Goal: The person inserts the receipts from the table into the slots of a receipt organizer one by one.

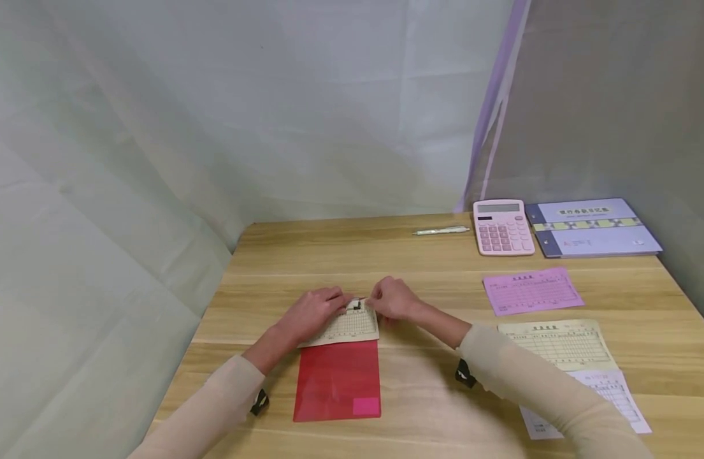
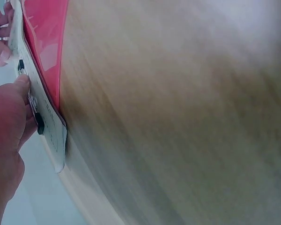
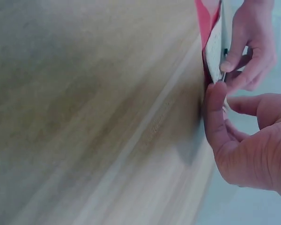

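Note:
A red clipboard (image 1: 336, 376) lies on the table, with a pale yellow printed form (image 1: 348, 327) across its upper part. At the top edge is a metal clip with black ends (image 2: 40, 123). My left hand (image 1: 319, 312) grips this clip, thumb on its near side and fingers behind, as the left wrist view shows. With thumb and fingertips, my right hand (image 1: 393, 298) pinches the form's upper right corner; in the right wrist view the right hand (image 3: 253, 140) partly hides that corner. The left hand (image 3: 255, 44) is close beside it there.
Right of the clipboard lie a pink form (image 1: 532, 291), a yellow form (image 1: 558, 344) and a white form (image 1: 615, 398), partly under the right sleeve. Along the back are a pen (image 1: 441, 231), a pink calculator (image 1: 503, 227) and a ledger book (image 1: 595, 233). Curtains hang behind the wooden table (image 1: 432, 370).

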The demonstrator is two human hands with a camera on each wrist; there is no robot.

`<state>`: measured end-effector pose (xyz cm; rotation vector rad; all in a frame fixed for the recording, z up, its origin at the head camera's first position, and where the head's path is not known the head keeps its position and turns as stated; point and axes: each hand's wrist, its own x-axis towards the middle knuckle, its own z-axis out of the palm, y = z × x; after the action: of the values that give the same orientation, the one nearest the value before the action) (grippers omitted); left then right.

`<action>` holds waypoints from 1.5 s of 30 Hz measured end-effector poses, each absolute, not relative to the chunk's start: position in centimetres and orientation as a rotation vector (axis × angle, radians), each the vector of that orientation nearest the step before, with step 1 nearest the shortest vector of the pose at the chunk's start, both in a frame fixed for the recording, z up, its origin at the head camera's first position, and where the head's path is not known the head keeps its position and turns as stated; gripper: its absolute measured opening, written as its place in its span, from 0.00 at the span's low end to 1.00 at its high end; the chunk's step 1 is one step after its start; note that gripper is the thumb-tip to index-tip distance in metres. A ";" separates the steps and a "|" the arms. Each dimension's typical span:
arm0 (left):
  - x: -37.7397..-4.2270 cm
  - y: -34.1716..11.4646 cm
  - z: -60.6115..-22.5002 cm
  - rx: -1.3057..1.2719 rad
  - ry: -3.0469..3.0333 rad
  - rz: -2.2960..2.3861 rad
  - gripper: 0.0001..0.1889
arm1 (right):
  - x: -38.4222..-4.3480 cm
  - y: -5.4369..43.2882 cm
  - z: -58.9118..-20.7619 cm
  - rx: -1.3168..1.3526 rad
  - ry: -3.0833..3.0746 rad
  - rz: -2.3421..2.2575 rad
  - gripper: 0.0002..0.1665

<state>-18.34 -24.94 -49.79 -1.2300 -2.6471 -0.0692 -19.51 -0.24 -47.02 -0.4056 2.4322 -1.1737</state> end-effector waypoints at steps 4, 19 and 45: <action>-18.3 -24.9 -49.7 -1.235 -2.646 -0.068 0.18 | -19.1 -0.3 -47.3 -0.370 2.334 -1.235 0.19; -18.4 -24.9 -49.9 -1.272 -2.599 0.032 0.19 | -17.9 -0.2 -48.1 -0.342 2.347 -1.405 0.21; -18.4 -24.9 -49.9 -1.262 -2.605 0.002 0.19 | -17.8 -0.6 -48.3 -0.340 2.436 -1.339 0.23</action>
<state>-18.36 -24.90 -49.86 -1.2625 -2.6053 0.0019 -17.82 -0.57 -48.31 -0.3402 2.4362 -1.3387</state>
